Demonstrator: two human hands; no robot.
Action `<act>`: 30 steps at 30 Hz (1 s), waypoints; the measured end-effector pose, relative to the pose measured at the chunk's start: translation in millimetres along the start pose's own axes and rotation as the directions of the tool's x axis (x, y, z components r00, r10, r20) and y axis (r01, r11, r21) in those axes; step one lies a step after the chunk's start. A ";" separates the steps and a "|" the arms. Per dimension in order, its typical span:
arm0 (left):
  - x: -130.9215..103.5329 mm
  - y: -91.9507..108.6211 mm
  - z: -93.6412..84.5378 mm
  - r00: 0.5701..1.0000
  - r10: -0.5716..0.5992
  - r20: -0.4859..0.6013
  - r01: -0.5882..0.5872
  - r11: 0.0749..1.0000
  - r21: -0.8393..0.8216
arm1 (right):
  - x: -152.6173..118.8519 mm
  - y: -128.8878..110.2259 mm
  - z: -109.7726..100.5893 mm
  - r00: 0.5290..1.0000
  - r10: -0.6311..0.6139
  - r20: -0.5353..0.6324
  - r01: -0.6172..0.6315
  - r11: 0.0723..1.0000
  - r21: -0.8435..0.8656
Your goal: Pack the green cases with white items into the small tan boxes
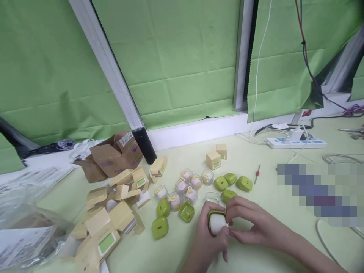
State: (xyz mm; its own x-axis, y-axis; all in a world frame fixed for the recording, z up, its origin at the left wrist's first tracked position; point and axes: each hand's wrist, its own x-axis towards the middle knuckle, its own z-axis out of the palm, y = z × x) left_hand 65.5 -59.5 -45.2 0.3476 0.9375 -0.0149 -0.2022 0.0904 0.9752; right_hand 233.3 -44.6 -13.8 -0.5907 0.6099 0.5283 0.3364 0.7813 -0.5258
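My left hand (206, 237) is closed round a small rounded green case with a white piece (218, 223) inside it. At its right edge my right hand (253, 222) is pinched close, thumb and fingertips against the case. A bit of red shows between those fingertips; what it belongs to is hidden. Just beyond the hands stand a clear plastic cover (212, 197) and a green shell (228, 195). An open green shell (187, 211) lies to the left, hollow side up, near two more green shells (160, 227).
Several clear cases with pale pink or white contents (182, 185) cluster mid-table. Opened cream boxes (106, 227) pile up on the left, before a brown carton (113, 155) and black cylinder (144, 145). Further right lie a thin red-handled tool (257, 173) and a power strip (297, 143).
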 end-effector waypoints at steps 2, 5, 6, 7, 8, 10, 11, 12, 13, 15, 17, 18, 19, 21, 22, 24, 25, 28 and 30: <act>-1.4 3.1 2.7 0.999 -0.042 0.034 0.041 0.999 0.007 | 1.1 -0.8 0.7 0.999 -0.040 0.011 0.040 0.997 -0.065; -2.1 7.6 6.9 0.997 -0.076 0.028 0.075 0.996 0.041 | 1.9 -1.5 5.1 0.998 -0.066 -0.023 0.064 0.993 -0.102; -2.3 8.7 8.0 0.997 -0.076 0.019 0.075 0.996 0.055 | 1.7 -1.2 7.3 0.997 -0.070 -0.035 0.066 0.993 -0.100; -2.5 9.5 8.7 0.997 -0.072 0.013 0.071 0.995 0.068 | 1.2 -0.7 9.7 0.997 -0.068 -0.047 0.063 0.993 -0.098; -2.7 10.0 9.0 0.998 -0.066 0.009 0.065 0.995 0.076 | 0.4 0.0 12.1 0.996 -0.061 -0.058 0.055 0.994 -0.096; -3.0 9.8 8.0 0.998 -0.064 0.015 0.062 0.994 0.087 | -1.6 1.4 15.8 0.996 -0.047 -0.072 0.039 0.994 -0.102; -3.0 9.4 6.8 0.997 -0.067 0.023 0.065 0.994 0.085 | -2.4 1.8 16.8 0.996 -0.040 -0.083 0.031 0.994 -0.108; -3.0 8.8 5.2 0.997 -0.068 0.031 0.066 0.995 0.080 | -3.0 1.8 17.1 0.995 -0.035 -0.095 0.024 0.994 -0.108; -2.9 8.2 3.4 0.997 -0.065 0.038 0.063 0.996 0.063 | -3.2 1.4 16.6 0.994 -0.023 -0.107 0.013 0.996 -0.093; -2.6 7.1 0.1 0.997 -0.046 0.057 0.047 0.999 -0.013 | -2.7 -0.7 13.9 0.994 0.012 -0.108 -0.014 1.000 -0.011; -2.0 6.4 -2.1 0.996 -0.026 0.088 0.038 0.990 -0.134 | -2.0 -3.5 11.2 0.995 0.067 -0.069 -0.060 0.994 0.094; -1.4 6.3 -2.8 0.994 -0.026 0.107 0.045 0.982 -0.184 | -2.0 -4.4 10.5 0.994 0.097 -0.043 -0.091 0.987 0.133; -0.5 6.4 -3.5 0.992 -0.026 0.124 0.053 0.975 -0.214 | -2.3 -4.7 10.4 0.992 0.127 -0.020 -0.122 0.978 0.167; 2.3 8.2 -5.6 0.992 -0.006 0.128 0.033 0.978 -0.205 | -3.2 -2.3 11.4 0.984 0.179 -0.019 -0.169 0.954 0.247; 4.2 10.2 -7.5 0.995 0.022 0.094 -0.005 0.985 -0.175 | -3.2 0.3 11.7 0.978 0.205 -0.042 -0.184 0.936 0.301; 8.2 16.9 -13.7 0.992 0.114 -0.048 -0.117 0.991 -0.069 | -0.7 7.5 10.0 0.957 0.270 -0.111 -0.208 0.897 0.390; 10.1 21.2 -17.6 0.975 0.164 -0.151 -0.165 0.986 0.008 | 2.3 11.5 7.9 0.942 0.308 -0.130 -0.235 0.887 0.398; 13.2 35.1 -30.0 0.862 0.285 -0.419 -0.187 0.948 0.258 | 17.2 21.2 0.4 0.899 0.425 -0.105 -0.392 0.889 0.238; 13.2 42.1 -36.1 0.789 0.341 -0.512 -0.161 0.918 0.363 | 28.4 24.6 -0.2 0.887 0.455 -0.075 -0.449 0.890 0.083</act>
State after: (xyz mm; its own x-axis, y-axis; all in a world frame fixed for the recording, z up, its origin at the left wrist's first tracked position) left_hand 28.5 -31.2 -12.4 -0.2632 0.9421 0.2078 0.0912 -0.1901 0.9775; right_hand 225.0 -8.0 -11.6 -0.3165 0.9065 0.2794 0.5035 0.4102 -0.7604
